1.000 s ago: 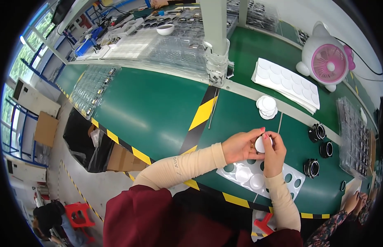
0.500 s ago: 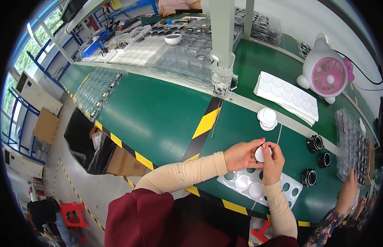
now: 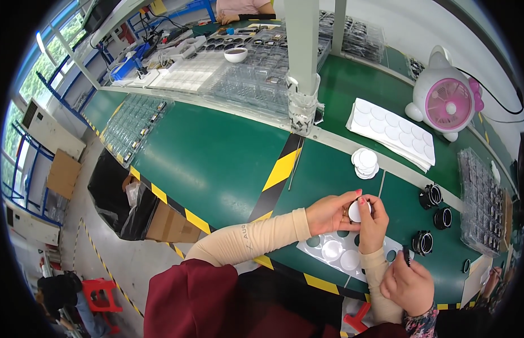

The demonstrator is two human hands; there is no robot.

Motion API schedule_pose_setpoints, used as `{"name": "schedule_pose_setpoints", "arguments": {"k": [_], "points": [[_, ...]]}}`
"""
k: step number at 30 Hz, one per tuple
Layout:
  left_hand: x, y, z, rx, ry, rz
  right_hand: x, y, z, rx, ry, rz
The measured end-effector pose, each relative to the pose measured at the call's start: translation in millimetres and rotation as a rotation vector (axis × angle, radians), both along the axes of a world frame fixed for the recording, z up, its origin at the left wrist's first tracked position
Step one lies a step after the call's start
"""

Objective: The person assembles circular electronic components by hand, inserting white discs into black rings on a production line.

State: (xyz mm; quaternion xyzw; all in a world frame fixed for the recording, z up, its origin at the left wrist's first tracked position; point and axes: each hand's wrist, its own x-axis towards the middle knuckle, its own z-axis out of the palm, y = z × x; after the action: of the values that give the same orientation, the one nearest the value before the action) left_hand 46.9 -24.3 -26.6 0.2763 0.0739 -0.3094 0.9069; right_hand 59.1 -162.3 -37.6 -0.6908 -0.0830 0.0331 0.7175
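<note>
Both my hands are together over the bench, around a white round disc [image 3: 359, 212] with a thin dark edge. My left hand [image 3: 329, 215] grips the disc from its left side, thumb on top. On the right, my right hand [image 3: 374, 225] pinches the disc's other edge between thumb and fingers. Beneath them lies a white sheet [image 3: 312, 252] with round cut-outs and a few white discs still in it; my right forearm covers part of it. Beyond my hands is a small pile of white discs [image 3: 365, 162].
A co-worker's hand [image 3: 411, 284] holds a small black part [image 3: 407, 256] close to my right forearm. Several black rings [image 3: 422, 243] stand to the right, near a clear tray stack [image 3: 480, 200]. Farther back are white sticker sheets [image 3: 391, 132] and a pink-and-white fan [image 3: 449, 104].
The co-worker's hand has moved left from the tray stack to beside my right forearm, carrying a small black part. A small dark ring shows at far right. My hands stay nearly still.
</note>
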Motion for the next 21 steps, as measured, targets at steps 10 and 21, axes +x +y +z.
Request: {"name": "schedule_pose_setpoints", "arguments": {"k": [10,21], "points": [[4,-7,-13,-0.102,-0.010,-0.016,-1,-6,0,-0.020,-0.021,-0.040],[9,-7,2,0.006,0.005,0.010,4,-7,6,0.074,-0.008,0.052]]}}
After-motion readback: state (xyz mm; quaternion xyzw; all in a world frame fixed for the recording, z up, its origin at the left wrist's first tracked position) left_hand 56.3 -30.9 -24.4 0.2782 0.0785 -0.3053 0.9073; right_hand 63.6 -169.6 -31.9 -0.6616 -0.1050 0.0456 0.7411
